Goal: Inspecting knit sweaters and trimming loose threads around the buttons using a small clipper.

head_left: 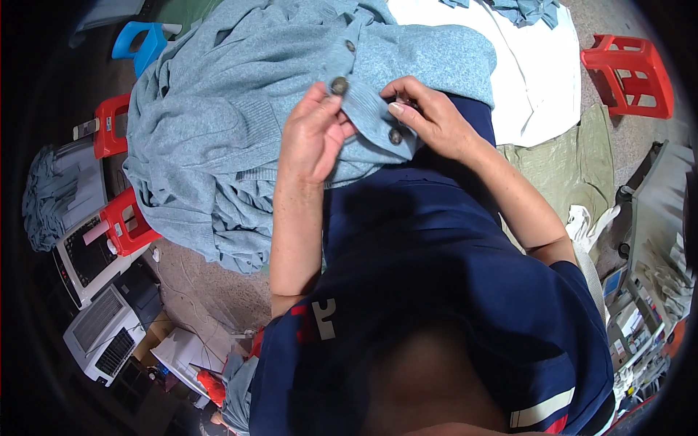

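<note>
Left hand point(313, 142) pinches the cardigan point(374, 120) beside a button point(339, 86); right hand point(436, 120) apparently does too. Likely buttoning; next needs careful alignment.

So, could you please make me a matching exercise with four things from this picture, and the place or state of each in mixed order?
Things:
1. knitted garment
2. blue stool
3. white sheet
4. dark buttons

Places and states:
A. between the garment and a red stool, toward the upper right
B. round, along a band
C. rumpled, held by the left hand and right hand
D. near the upper left

Pairs: 1-C, 2-D, 3-A, 4-B
</note>
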Demonstrator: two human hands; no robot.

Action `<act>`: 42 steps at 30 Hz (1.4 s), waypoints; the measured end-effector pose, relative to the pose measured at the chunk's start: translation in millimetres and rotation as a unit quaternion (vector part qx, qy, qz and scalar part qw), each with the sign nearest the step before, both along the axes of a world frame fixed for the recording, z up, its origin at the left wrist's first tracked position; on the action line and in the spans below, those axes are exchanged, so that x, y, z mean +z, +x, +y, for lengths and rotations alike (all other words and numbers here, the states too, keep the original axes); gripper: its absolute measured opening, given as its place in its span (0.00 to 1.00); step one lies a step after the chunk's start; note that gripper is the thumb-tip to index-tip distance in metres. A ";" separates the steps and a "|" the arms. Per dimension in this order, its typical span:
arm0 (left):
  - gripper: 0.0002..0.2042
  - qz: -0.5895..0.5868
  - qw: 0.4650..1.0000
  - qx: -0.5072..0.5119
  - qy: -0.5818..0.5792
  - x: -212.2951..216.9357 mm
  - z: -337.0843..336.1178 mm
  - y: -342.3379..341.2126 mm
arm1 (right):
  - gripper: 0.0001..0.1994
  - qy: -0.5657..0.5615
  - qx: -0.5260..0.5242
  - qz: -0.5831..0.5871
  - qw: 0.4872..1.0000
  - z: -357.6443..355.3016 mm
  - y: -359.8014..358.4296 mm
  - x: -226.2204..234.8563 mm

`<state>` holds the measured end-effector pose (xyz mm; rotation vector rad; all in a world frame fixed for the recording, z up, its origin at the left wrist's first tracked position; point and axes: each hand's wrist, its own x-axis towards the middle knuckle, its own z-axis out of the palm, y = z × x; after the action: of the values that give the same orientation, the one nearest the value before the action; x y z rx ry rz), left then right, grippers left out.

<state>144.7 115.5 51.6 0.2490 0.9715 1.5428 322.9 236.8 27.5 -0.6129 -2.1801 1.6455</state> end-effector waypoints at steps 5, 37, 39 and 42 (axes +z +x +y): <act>0.09 0.047 0.992 0.112 0.034 -7.4 -9.4 -53.6 | 0.12 -0.161 0.050 -0.020 0.985 -11.8 -0.2 -18.3; 0.06 0.088 0.984 0.062 -0.143 -7.9 -35.0 30.9 | 0.13 0.075 -0.058 -0.010 0.995 -37.9 25.7 -18.4; 0.06 0.072 0.986 0.065 -0.137 -6.4 -35.1 31.8 | 0.12 0.117 -0.045 0.009 0.992 -38.4 27.8 -15.6; 0.07 0.039 0.989 0.075 -0.120 -5.5 -33.4 32.8 | 0.12 0.115 -0.041 0.013 0.992 -37.4 28.1 -14.7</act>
<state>177.5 82.1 46.1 0.0671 1.2515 1.5422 350.9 199.4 12.8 -0.6015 -2.2517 1.3294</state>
